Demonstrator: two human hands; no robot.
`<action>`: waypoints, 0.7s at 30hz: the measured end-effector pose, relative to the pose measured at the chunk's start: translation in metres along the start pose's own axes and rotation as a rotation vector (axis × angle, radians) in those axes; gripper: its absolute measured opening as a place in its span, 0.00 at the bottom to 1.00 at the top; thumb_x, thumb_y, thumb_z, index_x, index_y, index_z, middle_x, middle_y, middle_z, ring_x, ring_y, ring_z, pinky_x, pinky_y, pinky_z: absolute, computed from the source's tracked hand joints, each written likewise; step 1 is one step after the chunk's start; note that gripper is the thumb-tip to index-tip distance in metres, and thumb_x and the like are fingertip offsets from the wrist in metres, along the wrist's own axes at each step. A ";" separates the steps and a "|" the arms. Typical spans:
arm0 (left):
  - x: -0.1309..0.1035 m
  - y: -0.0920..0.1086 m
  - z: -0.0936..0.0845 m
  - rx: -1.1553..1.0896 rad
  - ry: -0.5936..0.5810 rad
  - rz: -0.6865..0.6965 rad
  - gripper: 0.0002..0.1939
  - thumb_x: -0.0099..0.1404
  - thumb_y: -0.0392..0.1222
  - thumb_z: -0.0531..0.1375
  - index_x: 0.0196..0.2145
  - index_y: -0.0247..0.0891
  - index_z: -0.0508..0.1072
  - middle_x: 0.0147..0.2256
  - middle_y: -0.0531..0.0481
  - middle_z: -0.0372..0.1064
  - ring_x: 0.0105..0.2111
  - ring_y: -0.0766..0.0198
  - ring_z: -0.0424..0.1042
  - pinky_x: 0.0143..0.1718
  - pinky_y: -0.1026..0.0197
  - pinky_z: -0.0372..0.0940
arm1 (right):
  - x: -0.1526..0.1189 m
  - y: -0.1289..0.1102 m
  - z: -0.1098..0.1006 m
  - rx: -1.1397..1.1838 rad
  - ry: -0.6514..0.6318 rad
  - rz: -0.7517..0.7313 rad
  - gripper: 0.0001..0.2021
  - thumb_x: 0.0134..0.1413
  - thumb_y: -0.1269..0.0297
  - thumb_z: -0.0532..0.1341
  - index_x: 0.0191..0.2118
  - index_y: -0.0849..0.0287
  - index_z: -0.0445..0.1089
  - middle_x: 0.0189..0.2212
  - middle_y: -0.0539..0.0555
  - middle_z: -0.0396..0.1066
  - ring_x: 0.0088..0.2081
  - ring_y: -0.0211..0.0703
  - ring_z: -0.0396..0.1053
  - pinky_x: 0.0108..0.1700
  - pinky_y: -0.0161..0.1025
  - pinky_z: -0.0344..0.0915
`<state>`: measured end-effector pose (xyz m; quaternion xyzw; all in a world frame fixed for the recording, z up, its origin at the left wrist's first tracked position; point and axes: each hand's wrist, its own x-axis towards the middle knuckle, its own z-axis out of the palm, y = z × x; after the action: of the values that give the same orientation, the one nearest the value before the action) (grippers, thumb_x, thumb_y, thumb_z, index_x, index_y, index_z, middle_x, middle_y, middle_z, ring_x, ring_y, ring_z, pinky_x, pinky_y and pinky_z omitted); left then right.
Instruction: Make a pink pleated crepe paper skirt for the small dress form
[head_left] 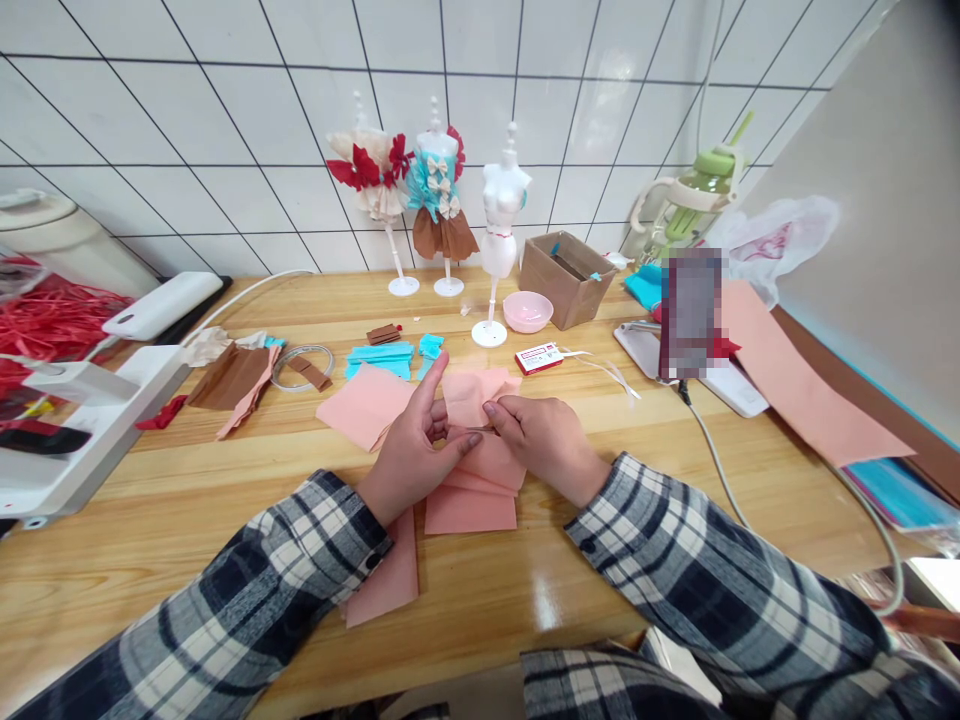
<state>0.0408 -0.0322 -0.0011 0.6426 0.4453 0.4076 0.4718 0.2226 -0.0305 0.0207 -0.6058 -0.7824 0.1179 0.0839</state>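
A piece of pink crepe paper [474, 396] is held up between my two hands over the middle of the table. My right hand [551, 440] is closed, its thumb and fingertips pinching the paper's lower right part. At the paper's lower left edge, my left hand [414, 445] has its thumb on a thin edge or strip and its index finger pointing up; its other fingers curl behind. More pink sheets [471, 510] lie beneath the hands, with another pink piece [366, 402] to the left and one [390, 585] partly under my left sleeve.
Behind the hands stand a bare white mannequin [504, 215] and two dressed ones [444, 190], beside a pink bowl [528, 311] and a cardboard box [574, 285]. A phone [690, 315] is at right. Blue strips [379, 360] and a power strip [97, 420] are at left.
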 end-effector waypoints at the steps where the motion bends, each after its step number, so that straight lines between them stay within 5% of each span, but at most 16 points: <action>1: 0.000 0.000 0.000 -0.003 0.001 0.001 0.50 0.59 0.38 0.65 0.69 0.41 0.39 0.24 0.60 0.58 0.23 0.70 0.59 0.26 0.67 0.59 | 0.000 0.000 0.000 -0.001 -0.004 0.000 0.25 0.68 0.49 0.43 0.40 0.52 0.75 0.33 0.52 0.79 0.31 0.43 0.73 0.28 0.38 0.48; 21: 0.000 0.001 0.003 -0.020 -0.016 0.018 0.50 0.58 0.37 0.65 0.69 0.43 0.40 0.28 0.58 0.64 0.26 0.69 0.65 0.29 0.66 0.64 | -0.001 -0.003 0.003 -0.017 -0.003 -0.006 0.24 0.68 0.49 0.42 0.38 0.52 0.74 0.33 0.52 0.79 0.33 0.45 0.74 0.28 0.38 0.49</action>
<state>0.0441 -0.0334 -0.0014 0.6450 0.4316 0.4111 0.4782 0.2195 -0.0321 0.0186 -0.6040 -0.7853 0.1119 0.0779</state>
